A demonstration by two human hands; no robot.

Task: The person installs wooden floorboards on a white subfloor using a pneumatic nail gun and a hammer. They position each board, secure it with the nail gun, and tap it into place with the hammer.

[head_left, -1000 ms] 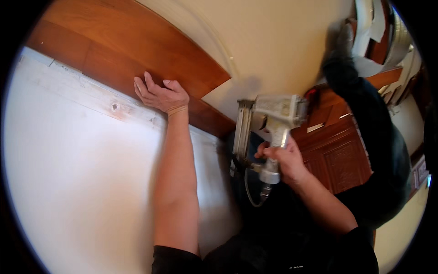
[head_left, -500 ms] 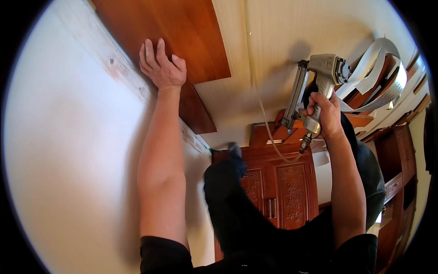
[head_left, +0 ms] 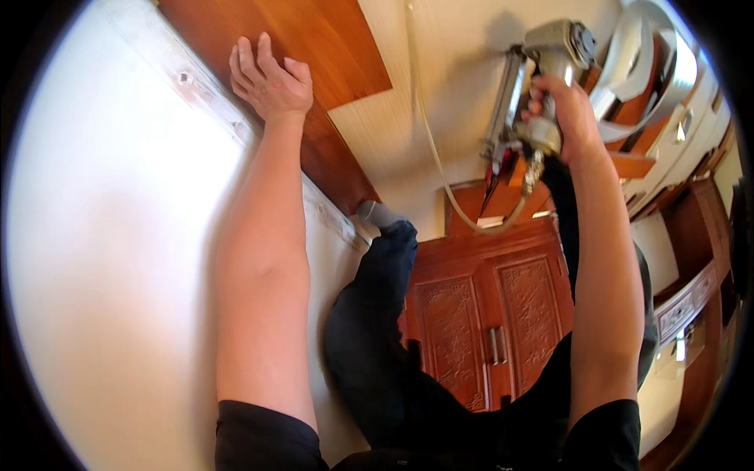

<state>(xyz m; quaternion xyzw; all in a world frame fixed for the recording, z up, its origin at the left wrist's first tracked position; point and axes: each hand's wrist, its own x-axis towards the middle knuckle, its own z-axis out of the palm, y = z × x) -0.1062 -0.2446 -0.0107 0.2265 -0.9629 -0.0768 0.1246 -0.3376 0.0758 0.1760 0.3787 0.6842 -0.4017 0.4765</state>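
Observation:
My left hand (head_left: 275, 82) lies on a reddish-brown wooden floorboard (head_left: 338, 47), fingers stretched and spread, close to the white wall. Beside that board, a second brown board (head_left: 334, 161) runs along the wall's foot. My right hand (head_left: 569, 114) is wrapped round the handle of a metal air nail gun (head_left: 554, 47), held up over the pale floor. The gun's long magazine (head_left: 504, 102) points down on its left side. From the fitting at the handle's end, a clear air hose (head_left: 453, 201) loops away across the floor. Whether a finger is on the trigger is hidden.
My foot in a grey sock (head_left: 381, 213) rests at the near end of the lower board. Behind my legs stands a red-brown cabinet with carved doors (head_left: 452, 322). A curled white strip (head_left: 628, 51) and loose wooden pieces lie at the right. The white wall (head_left: 118, 235) borders the left.
My foot has come onto the near end of the lower board. The nail gun has moved up in the picture and tilted. My left hand stays flat on the board.

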